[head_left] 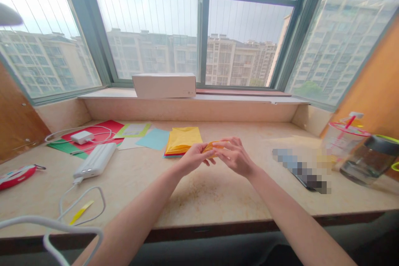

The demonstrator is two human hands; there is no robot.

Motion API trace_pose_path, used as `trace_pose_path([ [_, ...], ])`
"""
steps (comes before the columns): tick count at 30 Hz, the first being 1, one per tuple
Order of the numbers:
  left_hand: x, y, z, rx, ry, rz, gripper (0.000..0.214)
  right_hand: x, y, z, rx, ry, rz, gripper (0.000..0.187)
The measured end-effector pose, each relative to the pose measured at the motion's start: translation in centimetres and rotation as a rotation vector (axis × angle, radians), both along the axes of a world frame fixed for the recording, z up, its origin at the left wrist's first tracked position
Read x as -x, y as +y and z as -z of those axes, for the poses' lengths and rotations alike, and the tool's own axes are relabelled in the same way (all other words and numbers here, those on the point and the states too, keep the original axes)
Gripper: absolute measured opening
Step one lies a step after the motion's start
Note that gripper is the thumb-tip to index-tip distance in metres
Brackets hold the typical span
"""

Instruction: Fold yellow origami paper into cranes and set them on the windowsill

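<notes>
Both hands meet above the middle of the desk, around a small piece of folded orange-yellow paper [212, 146]. My left hand [197, 157] pinches its left side between thumb and fingers. From the right, my right hand [234, 156] grips the paper with its fingertips; much of the piece is hidden by the fingers. Just behind and left of my left hand lies a stack of yellow paper [184, 138], with red and blue sheets showing at its bottom edge.
Left on the desk are a white power bank [96, 161], a charger [82, 136] on a red sheet [110, 126], a light blue sheet [155, 139] and a yellow strip [81, 212]. At right: a blurred-out phone [299, 170], a dark-lidded cup [366, 160]. A white box [164, 86] rests on the sill.
</notes>
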State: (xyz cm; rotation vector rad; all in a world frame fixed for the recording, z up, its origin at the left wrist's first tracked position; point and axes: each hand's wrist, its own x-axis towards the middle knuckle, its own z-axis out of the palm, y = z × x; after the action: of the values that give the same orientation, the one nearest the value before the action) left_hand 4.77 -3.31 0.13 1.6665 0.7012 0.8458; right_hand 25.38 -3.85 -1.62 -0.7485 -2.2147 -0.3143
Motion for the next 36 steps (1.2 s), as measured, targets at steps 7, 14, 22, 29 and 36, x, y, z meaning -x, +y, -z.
trace_pose_path([
  [7,-0.6,0.1,0.8,-0.055,0.081,-0.047,0.037,0.8,0.7,0.9,0.141,0.270,0.101,0.009],
  [14,-0.6,-0.2,1.2,-0.191,0.139,-0.127,0.031,0.8,1.3,1.3,0.405,0.474,0.029,0.019],
  [22,-0.6,0.1,1.2,-0.160,0.125,-0.138,0.031,0.6,0.8,0.4,0.693,0.503,-0.076,0.023],
  [29,-0.6,0.0,1.0,-0.118,0.110,-0.125,0.032,0.5,0.9,0.6,0.566,0.467,-0.019,0.018],
  [36,-0.3,1.0,1.7,-0.130,0.026,-0.374,0.038,0.0,1.3,0.8,0.361,0.509,0.018,0.021],
])
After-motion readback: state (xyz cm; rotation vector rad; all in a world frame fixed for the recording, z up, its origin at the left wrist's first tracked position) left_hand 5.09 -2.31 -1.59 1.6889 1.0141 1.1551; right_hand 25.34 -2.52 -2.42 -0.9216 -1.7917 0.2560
